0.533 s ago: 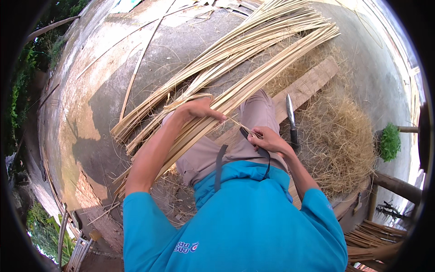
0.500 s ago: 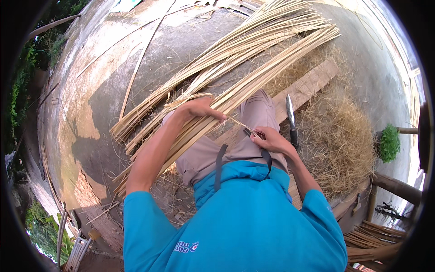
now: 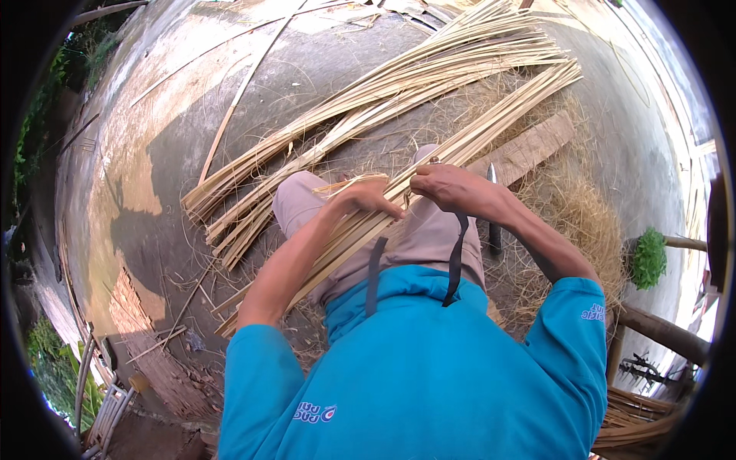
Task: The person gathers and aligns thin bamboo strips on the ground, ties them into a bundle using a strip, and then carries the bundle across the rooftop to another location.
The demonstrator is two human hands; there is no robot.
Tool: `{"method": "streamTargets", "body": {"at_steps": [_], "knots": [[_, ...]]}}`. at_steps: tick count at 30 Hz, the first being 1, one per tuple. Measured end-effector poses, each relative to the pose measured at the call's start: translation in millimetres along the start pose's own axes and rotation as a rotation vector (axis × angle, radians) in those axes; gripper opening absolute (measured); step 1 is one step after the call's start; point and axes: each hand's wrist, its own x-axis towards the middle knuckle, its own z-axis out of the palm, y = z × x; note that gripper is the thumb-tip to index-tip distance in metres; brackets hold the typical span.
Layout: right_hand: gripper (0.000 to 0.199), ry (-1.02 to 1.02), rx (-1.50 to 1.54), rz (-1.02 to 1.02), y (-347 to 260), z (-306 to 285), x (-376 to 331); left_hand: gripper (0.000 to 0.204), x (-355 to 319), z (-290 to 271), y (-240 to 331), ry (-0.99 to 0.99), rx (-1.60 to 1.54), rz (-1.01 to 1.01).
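Okay, left hand (image 3: 369, 198) grips long bundle of pale, flat wooden strips (image 3: 492, 121). Right hand (image 3: 454, 188) curls at its edge, grip hidden, can't tell what it pinches

Place: open-air craft yard, a rustic sort of workshop. Evidence from where I stand: grey, stained floor (image 3: 192, 115), probably concrete, sunlit in patches and crossed by shadow; green foliage (image 3: 37, 126) along the left edge. I take both as signs of outdoors.

Workshop signs: pale split strips (image 3: 368, 115) laid out in long bundles; a heap of fine, curly shavings (image 3: 571, 238) spread at right; a rough plank (image 3: 537, 146) lying partly among them; a dark-handled knife (image 3: 494, 239) at their near side.

Surroundings: round timber rail (image 3: 663, 333) and stacked thin sticks (image 3: 636, 418) at lower right; bushy green plant (image 3: 649, 259) above them; weathered board (image 3: 153, 345) at lower left.
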Motion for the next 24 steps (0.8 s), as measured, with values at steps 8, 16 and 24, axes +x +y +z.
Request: {"method": "streamTargets", "body": {"at_steps": [8,16,24], "knots": [[0.015,0.096,-0.550,-0.574,18,4,51,0.075,-2,30,-7,0.163,-0.107,0.051],[0.014,-0.192,-0.309,-0.114,19,-3,44,0.062,-9,28,9,0.159,0.010,-0.042],[0.022,-0.208,-0.189,0.103,14,-12,41,0.077,-5,34,1,0.217,0.017,0.012]]}}
